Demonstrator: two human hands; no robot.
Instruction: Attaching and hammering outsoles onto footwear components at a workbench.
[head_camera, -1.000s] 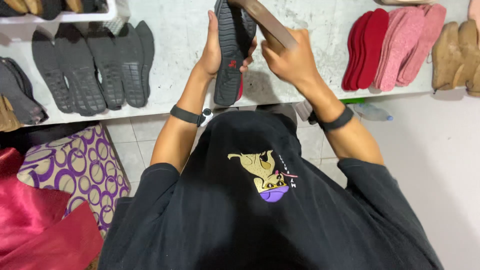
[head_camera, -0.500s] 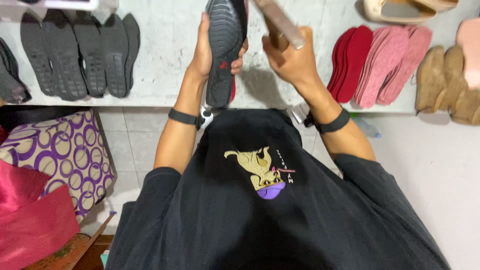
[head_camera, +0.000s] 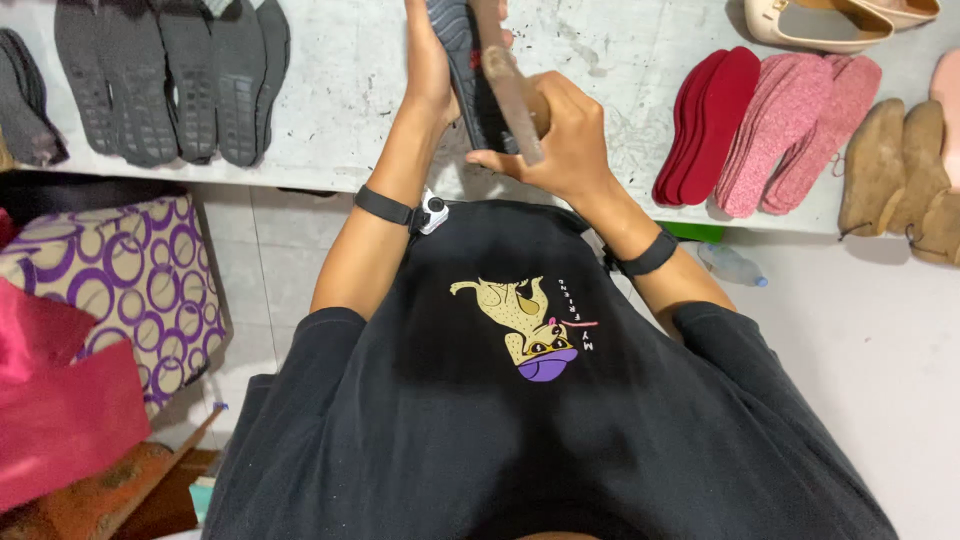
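Observation:
My left hand (head_camera: 428, 60) grips a dark rubber shoe sole (head_camera: 462, 60) held on edge over the white worktable (head_camera: 350, 100). My right hand (head_camera: 570, 135) is closed around a flat brown insole-like piece (head_camera: 510, 85) and presses it against the sole's right side. Both pieces run off the top of the view. Black bands sit on both wrists.
Several dark grey soles (head_camera: 170, 80) lie in a row at the table's left. Red and pink insoles (head_camera: 760, 120) are stacked at the right, with tan pieces (head_camera: 890, 165) and a beige shoe (head_camera: 820, 20) beyond. A purple-patterned box (head_camera: 130, 280) and a plastic bottle (head_camera: 730, 265) are on the floor.
The view has tilted down, so table and hands sit higher in the frame. My hands have brought the sole and the brown piece closer together, side by side.

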